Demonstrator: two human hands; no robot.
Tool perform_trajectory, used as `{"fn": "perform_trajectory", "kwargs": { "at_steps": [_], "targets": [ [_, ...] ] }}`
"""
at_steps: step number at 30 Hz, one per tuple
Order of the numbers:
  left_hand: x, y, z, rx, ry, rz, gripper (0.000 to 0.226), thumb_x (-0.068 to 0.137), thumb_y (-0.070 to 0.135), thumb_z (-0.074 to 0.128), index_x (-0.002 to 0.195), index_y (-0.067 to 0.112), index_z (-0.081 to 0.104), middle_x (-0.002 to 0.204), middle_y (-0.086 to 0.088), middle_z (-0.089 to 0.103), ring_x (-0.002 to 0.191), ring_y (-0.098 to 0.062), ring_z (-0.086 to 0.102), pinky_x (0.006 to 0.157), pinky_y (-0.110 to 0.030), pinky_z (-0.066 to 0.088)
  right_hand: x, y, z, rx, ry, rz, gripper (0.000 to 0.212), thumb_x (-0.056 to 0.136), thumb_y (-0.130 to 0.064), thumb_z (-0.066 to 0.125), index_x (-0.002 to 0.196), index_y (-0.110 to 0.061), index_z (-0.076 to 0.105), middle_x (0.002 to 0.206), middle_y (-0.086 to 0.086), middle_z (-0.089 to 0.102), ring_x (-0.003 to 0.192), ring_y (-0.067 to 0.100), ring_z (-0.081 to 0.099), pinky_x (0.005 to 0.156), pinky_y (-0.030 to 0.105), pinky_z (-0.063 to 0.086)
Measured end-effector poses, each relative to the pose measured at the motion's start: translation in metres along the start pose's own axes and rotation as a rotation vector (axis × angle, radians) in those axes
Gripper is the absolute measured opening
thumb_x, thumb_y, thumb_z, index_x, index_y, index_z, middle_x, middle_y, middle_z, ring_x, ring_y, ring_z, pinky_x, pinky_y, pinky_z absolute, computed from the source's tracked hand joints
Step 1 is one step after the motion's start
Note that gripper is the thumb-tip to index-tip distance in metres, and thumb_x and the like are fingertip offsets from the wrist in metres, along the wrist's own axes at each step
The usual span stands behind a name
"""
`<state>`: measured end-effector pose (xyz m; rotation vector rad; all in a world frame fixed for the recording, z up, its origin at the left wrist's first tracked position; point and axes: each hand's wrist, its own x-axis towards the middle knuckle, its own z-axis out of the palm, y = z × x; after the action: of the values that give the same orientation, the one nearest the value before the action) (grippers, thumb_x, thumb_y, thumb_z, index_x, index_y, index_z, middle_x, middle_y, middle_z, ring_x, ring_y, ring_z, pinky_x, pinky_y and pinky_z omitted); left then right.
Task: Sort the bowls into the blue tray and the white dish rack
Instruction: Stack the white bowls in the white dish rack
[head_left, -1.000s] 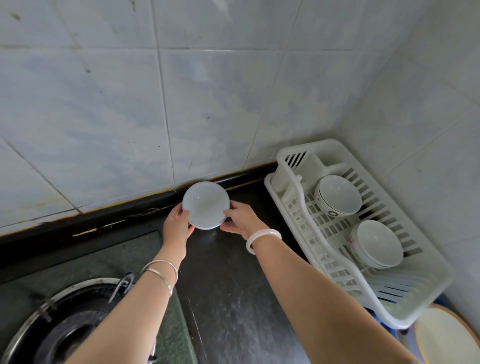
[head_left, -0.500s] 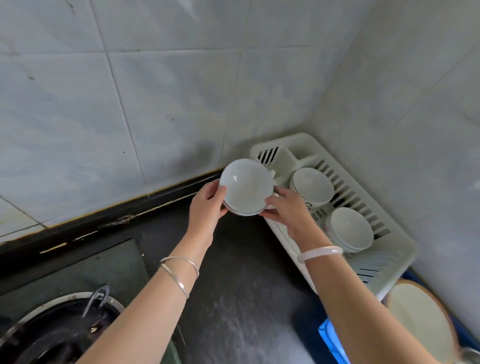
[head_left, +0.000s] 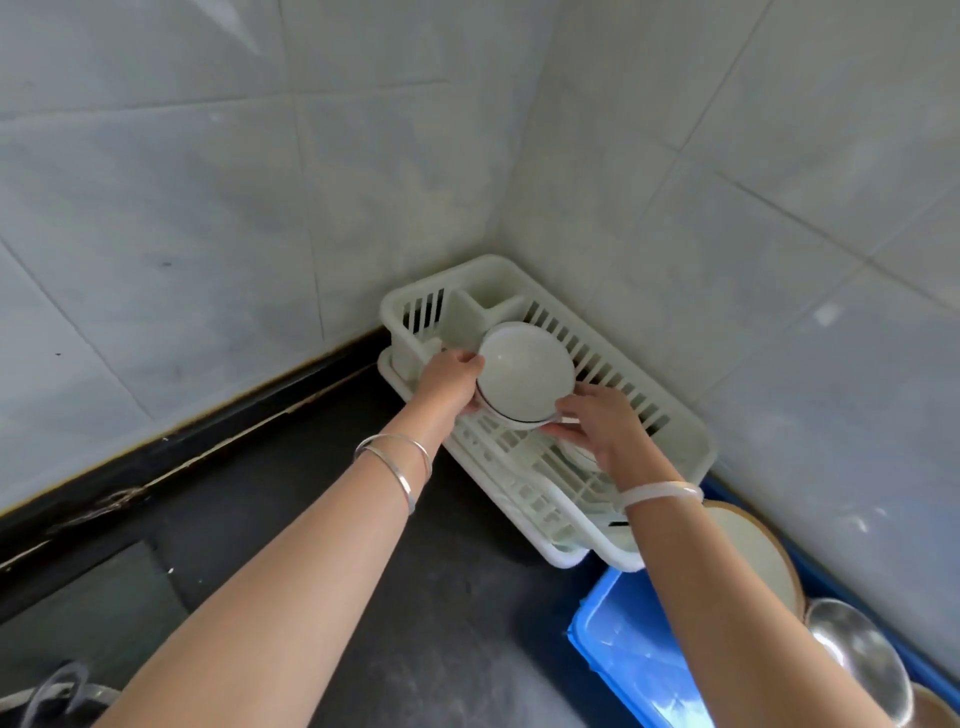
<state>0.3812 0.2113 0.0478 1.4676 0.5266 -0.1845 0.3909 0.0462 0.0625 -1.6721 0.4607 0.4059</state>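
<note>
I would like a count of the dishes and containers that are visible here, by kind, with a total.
White bowls: 2, the held bowl between left hand and right hand, and a half-hidden bowl beneath; more may be hidden
Metal bowl: 1
Brown-rimmed dish: 1
White dish rack: 1
Blue tray: 1
Total: 6
</note>
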Motion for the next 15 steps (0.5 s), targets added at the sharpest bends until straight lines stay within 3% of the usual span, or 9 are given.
{"fn": "perform_trajectory", "kwargs": {
  "at_steps": [4, 7, 10, 15],
  "targets": [
    [0.017, 0.001, 0.013, 0.085, -0.041, -0.076, 0.027, 0.096, 0.009, 0.041, 0.120, 0.005, 0.055, 0.107, -0.015, 0.055, 0.098, -0.033, 0.056, 0.081, -0.040, 0.052, 0.008, 0.016, -0.006, 0.038, 0.023, 0.067, 0.035, 0.087, 0.008, 0.054, 0.122, 0.003, 0.054, 0.103, 0.016, 0.061, 0.076, 0.024, 0.066, 0.075, 0.032, 0.058],
    [0.030, -0.003, 0.020, 0.270, -0.052, -0.094, 0.022, 0.093, 0.002, 0.038, 0.095, 0.004, 0.059, 0.109, -0.021, 0.060, 0.105, -0.038, 0.059, 0.092, -0.047, 0.051, 0.013, 0.027, -0.009, 0.026, 0.046, 0.106, 0.012, 0.086, 0.009, 0.057, 0.093, 0.001, 0.060, 0.093, 0.017, 0.063, 0.077, 0.030, 0.066, 0.065, 0.031, 0.061],
    [0.044, -0.010, 0.026, 0.393, -0.065, -0.127, 0.029, 0.091, 0.000, 0.037, 0.110, -0.004, 0.060, 0.117, -0.026, 0.061, 0.109, -0.039, 0.058, 0.096, -0.050, 0.049, 0.018, 0.038, -0.011, 0.025, 0.052, 0.136, 0.009, 0.085, 0.009, 0.060, 0.089, 0.001, 0.058, 0.088, 0.020, 0.064, 0.071, 0.030, 0.067, 0.064, 0.030, 0.061],
    [0.054, -0.020, 0.034, 0.486, -0.078, -0.138, 0.027, 0.090, 0.004, 0.041, 0.107, -0.004, 0.060, 0.115, -0.026, 0.062, 0.108, -0.038, 0.059, 0.095, -0.049, 0.049, 0.022, 0.053, -0.013, -0.011, 0.048, 0.181, 0.009, 0.085, 0.004, 0.062, 0.093, 0.004, 0.058, 0.093, 0.025, 0.068, 0.065, 0.026, 0.068, 0.068, 0.029, 0.060]
  ]
}}
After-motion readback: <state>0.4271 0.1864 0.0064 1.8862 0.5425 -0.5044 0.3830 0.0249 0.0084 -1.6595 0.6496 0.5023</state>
